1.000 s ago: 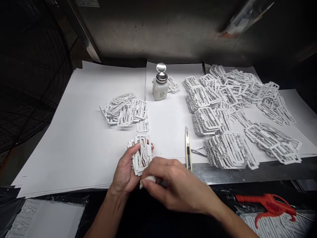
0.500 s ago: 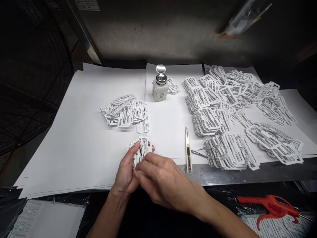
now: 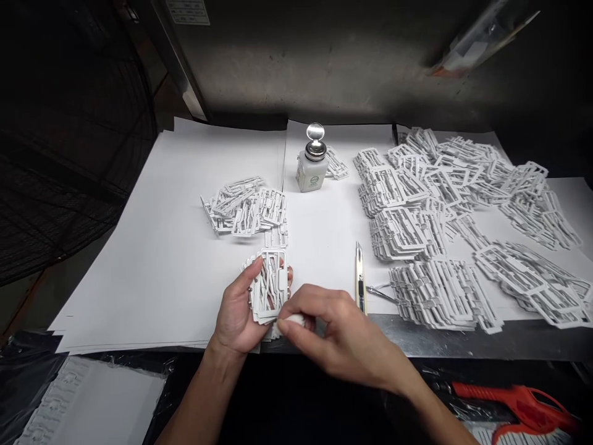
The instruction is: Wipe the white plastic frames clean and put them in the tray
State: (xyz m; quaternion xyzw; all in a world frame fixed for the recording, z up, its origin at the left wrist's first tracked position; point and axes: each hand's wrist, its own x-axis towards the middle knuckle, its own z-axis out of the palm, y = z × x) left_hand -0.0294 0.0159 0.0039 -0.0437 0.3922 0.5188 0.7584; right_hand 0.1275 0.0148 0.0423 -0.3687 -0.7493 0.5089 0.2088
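Steadying the stack of rectangular white plastic frames [image 3: 271, 285] looks key: L hand [image 3: 238, 315], half curled, holds it approx 7 o'clock from the metal-lidded white bottle [image 3: 311, 173]; R hand [image 3: 336, 334] pinches a soft-looking white wad [image 3: 296, 319] at the stack's 5 o'clock. Prob best w/ light strokes.

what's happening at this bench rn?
A person's left hand holds a small stack of white plastic frames. The right hand pinches a white wad close by the stack's lower edge; whether they touch is hard to tell. A loose pile of similar frames lies beyond the left hand, with more stacks on the right. A bottle stands with its lid up, and a cutter knife lies beside the nearest stacks.
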